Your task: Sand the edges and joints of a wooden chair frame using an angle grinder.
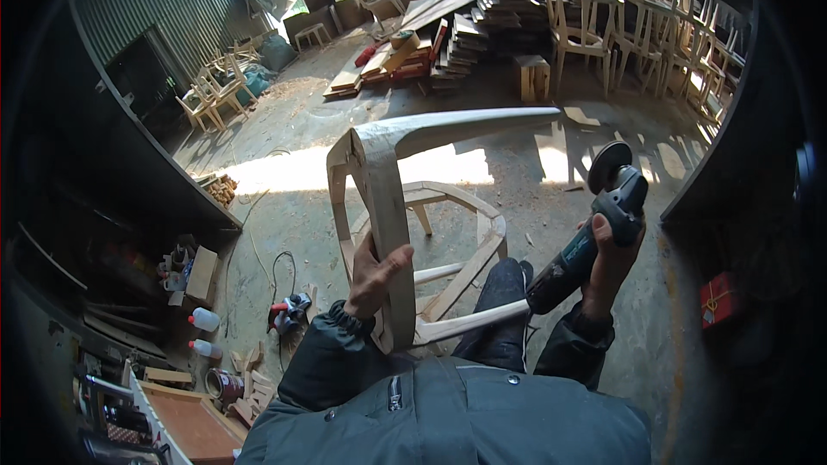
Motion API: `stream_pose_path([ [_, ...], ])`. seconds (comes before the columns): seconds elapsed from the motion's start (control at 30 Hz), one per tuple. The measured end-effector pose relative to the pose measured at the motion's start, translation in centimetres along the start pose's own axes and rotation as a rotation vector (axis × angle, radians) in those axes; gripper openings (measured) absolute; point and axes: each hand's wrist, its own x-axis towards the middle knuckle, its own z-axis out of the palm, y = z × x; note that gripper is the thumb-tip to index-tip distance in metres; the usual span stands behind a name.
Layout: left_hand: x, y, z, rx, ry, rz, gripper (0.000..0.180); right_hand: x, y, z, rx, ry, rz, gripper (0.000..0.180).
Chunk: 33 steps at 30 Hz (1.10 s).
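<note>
Chair frame (pixel 405 198), unfinished wood: left hand (pixel 375 275) gripping its leg; right hand (pixel 607 263) clasping angle grinder (pixel 594 228), disc raised clear.

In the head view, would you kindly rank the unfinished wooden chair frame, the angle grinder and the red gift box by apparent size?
1. Wooden chair frame, held by the left hand, clearly largest.
2. Angle grinder, gripped in the right hand.
3. Red gift box, smallest, though it lies farther from the camera, so its true size is unsure.
</note>
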Motion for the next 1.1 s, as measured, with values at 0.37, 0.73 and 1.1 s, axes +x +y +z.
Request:
stream_pose_path([
  [0.37,3.5,1.2,-5.8,-0.146,0.089,-0.089,0.042,-2.3,-1.5,-22.1,-0.290,0.573,-0.148,0.057],
  [0.73,5.3,4.4,-9.3,-0.082,0.277,0.022,0.037,-2.8,-2.1,-25.6,-0.423,0.705,-0.234,0.059],
  [1.1,8.5,8.0,-14.7,-0.035,0.663,0.045,0.045,-1.8,1.3,-21.4,-0.158,0.579,0.010,0.064],
])
